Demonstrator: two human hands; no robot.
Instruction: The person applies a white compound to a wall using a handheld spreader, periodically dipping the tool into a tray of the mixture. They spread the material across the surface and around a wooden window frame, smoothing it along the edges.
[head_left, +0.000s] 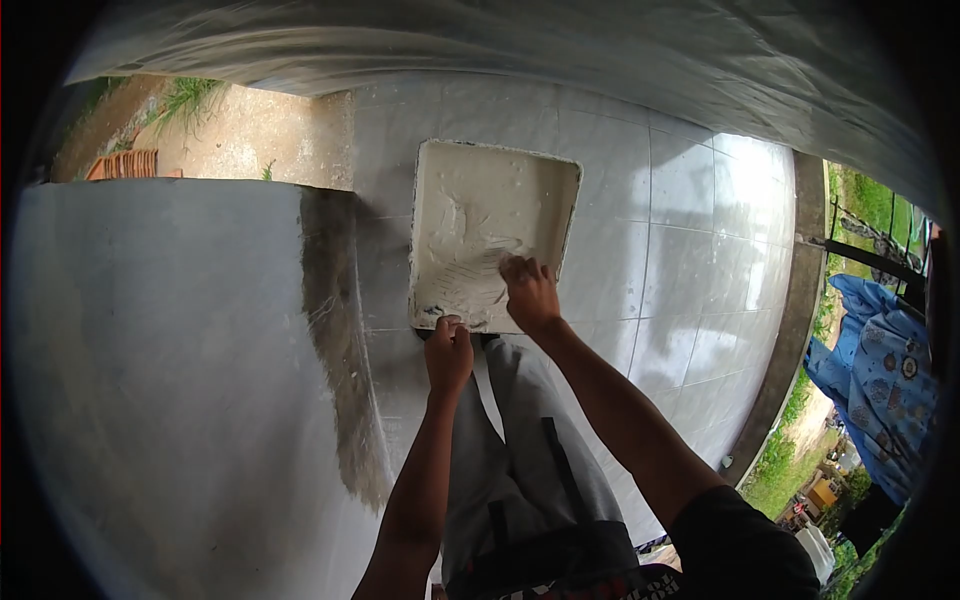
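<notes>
A shallow rectangular tray (550,185), coated with cream-white paint or paste, lies in front of my legs. My left hand (448,342) is closed at its near edge, with the fingertips curled on the rim. Over the right part of the tray, my right hand (530,290) is closed with its fingers pointing down at the wet paint (470,265). Whatever it grips is hidden by the fingers and too blurred to name. Ridged streaks mark the paint just left of that hand.
Grey floor tiles (600,200) surround the tray. A grey wall (180,380) with a dark unpainted strip (335,350) rises at left. Along the top runs another grey surface (500,40). Blue patterned cloth (880,370) hangs at right, beyond the floor's edge (800,270).
</notes>
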